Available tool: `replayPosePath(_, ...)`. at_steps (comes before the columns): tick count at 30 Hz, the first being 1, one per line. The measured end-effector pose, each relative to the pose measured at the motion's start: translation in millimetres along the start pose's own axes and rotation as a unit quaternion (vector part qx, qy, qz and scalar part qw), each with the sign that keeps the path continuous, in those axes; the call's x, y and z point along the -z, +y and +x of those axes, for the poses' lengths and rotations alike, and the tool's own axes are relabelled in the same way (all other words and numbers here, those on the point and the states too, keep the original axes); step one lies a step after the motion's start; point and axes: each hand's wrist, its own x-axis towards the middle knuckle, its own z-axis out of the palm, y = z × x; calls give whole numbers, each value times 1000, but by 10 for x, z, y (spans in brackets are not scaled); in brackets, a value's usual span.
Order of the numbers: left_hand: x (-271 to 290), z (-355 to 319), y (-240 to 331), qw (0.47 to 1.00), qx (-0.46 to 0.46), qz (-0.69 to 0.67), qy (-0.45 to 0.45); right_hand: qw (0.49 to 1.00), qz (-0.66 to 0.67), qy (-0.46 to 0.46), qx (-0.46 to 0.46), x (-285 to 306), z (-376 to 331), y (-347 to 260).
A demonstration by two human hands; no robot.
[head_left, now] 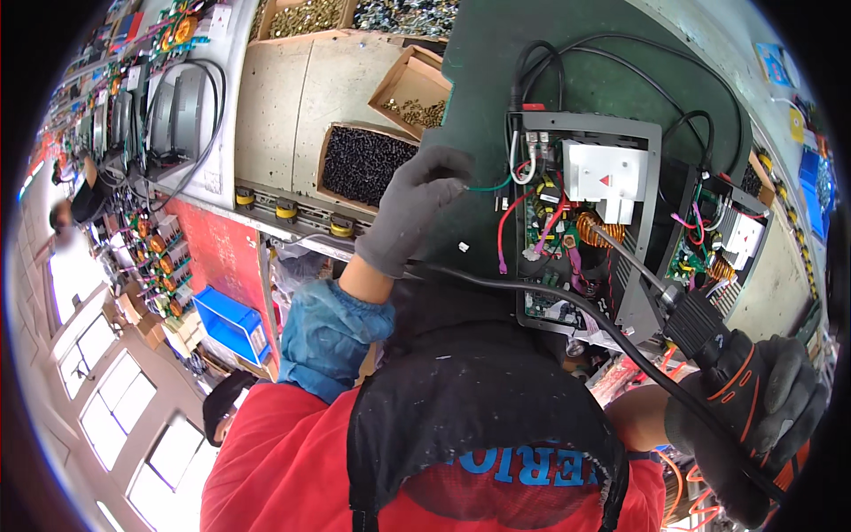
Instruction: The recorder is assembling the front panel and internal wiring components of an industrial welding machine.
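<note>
My left hand (408,213), in a grey glove, pinches the end of a green wire (490,188) at its fingertips. That wire runs right into an open grey metal case (653,137), which holds circuit boards, a white plate (603,168) and a copper coil (599,232). A loose red wire (503,232) hangs over the case's left side. At the lower right my gloved right hand (767,412) is wrapped round a black electric screwdriver (698,325). Its long shaft slants up and left over the case, its tip by the coil; whether it touches anything I cannot tell.
A second open unit (740,235) stands to the right. Black cables (620,55) loop behind the cases, and another black cable (532,285) crosses in front. Boxes of black screws (359,167) and brass-coloured fasteners (417,111) lie left. A conveyor edge (288,211) borders the bench.
</note>
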Motion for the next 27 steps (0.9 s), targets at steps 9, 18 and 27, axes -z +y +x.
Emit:
replayPosePath(9, -21, -36, -399, 951, 146, -263, -66, 998, -20, -19, -52, -385, 189, 233)
replayPosePath(18, -337, 73, -386, 896, 136, -422, -16, 955, -174, -239, -34, -494, 327, 485)
replayPosePath(27, -461, 235, -155, 995, 62, -2, 72, 942, -135, -260, -163, -566, 441, 674)
